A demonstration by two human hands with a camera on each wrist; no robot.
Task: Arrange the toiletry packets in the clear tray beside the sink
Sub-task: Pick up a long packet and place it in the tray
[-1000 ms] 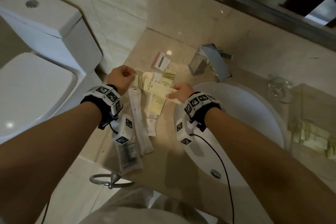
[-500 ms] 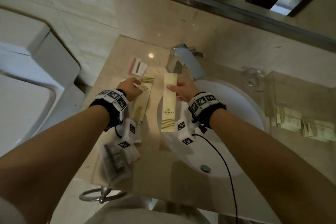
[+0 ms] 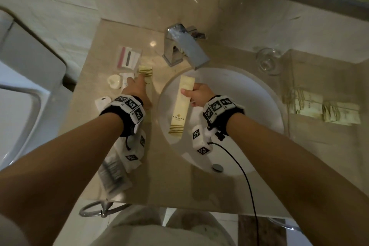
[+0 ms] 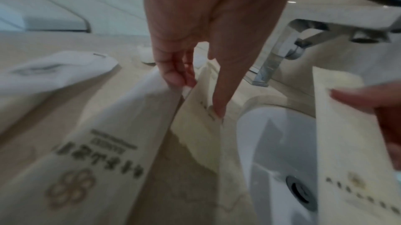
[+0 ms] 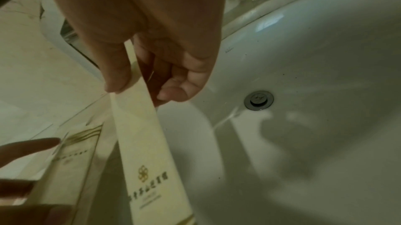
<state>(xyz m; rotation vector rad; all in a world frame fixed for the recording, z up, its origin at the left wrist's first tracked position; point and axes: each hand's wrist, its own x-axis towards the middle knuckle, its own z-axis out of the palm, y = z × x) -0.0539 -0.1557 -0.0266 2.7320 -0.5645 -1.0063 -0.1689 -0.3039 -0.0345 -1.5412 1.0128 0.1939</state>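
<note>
My right hand (image 3: 191,94) pinches a long cream packet (image 3: 180,106) near its upper end, thumb on top (image 5: 117,81), and holds it lengthwise over the white sink (image 3: 249,110). My left hand (image 3: 139,86) is on a gold-striped cream packet (image 3: 145,71) on the counter left of the sink. In the left wrist view its thumb (image 4: 217,108) presses the packet (image 4: 199,125) while the other fingers (image 4: 173,77) curl at its raised edge. The clear tray (image 3: 299,66) stands right of the sink with several cream packets (image 3: 307,104) inside.
A chrome faucet (image 3: 183,46) overhangs the basin's back. A glass (image 3: 267,60) stands beside the tray. On the left counter lie a pink-and-black sachet (image 3: 128,58), a white round item (image 3: 114,82), white packets (image 3: 102,102) and a comb packet (image 3: 112,173). A toilet (image 3: 20,86) is far left.
A second ago both hands held one cream packet together. The right hand has carried it, turned lengthwise, over the basin; the left hand has gone to the striped packet on the counter.
</note>
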